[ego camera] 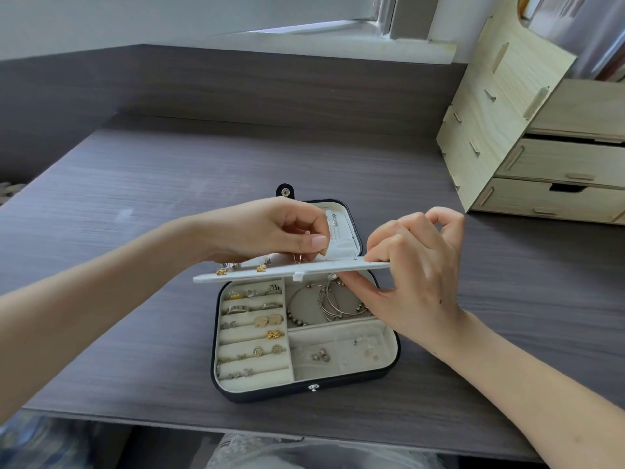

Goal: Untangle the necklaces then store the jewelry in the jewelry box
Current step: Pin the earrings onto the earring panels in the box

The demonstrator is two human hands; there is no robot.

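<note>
At desk centre, jewelry box sits open on grey wood-grain desk, dark outside, cream lining. Lid stands up at box's 12 o'clock, with snap tab sticking up past its top edge. A silver chain hangs inside the lid, partly hidden by the left hand.

White earring panel is held roughly level over the back of the tray, 9-to-3 o'clock across the box. Gold studs are pinned on it toward the 9 o'clock end.

Right hand clamps the panel's 3 o'clock end, thumb under, fingers on top, little finger curled free. Left hand has fingers curled, thumb and fingertip together pinching a small gold earring right at the panel surface; can't tell if its post is through the panel.

Tray: ring rolls fill the 9 o'clock half, with rings, studs and a pair of elephant-shaped pieces tucked in. Silver bangles lie in the 1 o'clock compartment, touching each other. Small loose studs lie in the 5 o'clock compartment.

Pale wooden drawer organizer is on the desk at 2 o'clock from the box, well apart.
</note>
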